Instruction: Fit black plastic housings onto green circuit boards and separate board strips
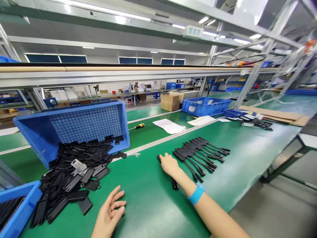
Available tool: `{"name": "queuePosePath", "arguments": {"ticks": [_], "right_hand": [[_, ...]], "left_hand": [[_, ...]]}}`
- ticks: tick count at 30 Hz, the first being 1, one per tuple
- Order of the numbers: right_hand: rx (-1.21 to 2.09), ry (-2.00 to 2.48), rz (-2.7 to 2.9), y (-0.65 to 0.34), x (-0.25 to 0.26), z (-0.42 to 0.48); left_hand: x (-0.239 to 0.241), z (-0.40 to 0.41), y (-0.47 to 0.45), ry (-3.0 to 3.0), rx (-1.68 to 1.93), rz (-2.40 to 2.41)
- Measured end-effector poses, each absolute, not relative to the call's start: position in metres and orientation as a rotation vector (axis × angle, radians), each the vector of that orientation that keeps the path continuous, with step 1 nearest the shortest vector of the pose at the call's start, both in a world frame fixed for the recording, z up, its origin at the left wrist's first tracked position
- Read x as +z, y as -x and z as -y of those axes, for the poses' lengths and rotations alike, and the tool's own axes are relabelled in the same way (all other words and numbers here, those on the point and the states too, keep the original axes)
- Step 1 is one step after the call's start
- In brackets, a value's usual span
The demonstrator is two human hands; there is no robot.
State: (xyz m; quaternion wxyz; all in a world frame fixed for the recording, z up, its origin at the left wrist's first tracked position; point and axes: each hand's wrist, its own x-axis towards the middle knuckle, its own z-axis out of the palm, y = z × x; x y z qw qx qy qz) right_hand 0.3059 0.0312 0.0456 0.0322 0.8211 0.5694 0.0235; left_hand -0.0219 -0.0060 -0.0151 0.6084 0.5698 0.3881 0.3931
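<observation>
My right hand [169,164] lies on a long black plastic part [174,183] on the green mat, fingers curled over its wide end. Just to its right several like black parts [200,152] are lined up in a slanted row. My left hand [109,213] hovers open, palm up, near the mat's front edge and holds nothing. To its left a heap of black plastic pieces [74,175] spills out of a tipped blue crate [74,127]. A blue wristband [196,194] sits on my right wrist.
A second blue bin [18,211] with black parts is at the lower left. Farther back lie a yellow-handled screwdriver [137,126], white sheets [169,126], a blue tray [205,105], cardboard boxes [170,102] and more black parts [255,122]. The bench edge drops off at right.
</observation>
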Motion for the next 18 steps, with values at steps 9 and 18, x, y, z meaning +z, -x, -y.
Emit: {"name": "queuePosePath", "arguments": {"ticks": [9,18], "right_hand": [[0.197,-2.499,-1.633,-0.375,0.024,0.006],[0.131,-2.475,-1.762,-0.383,0.016,0.003]], "left_hand": [[-0.014,0.002,0.020,-1.369,0.838,-0.891],[-0.003,0.003,0.020,-1.383,0.806,-0.866]]}}
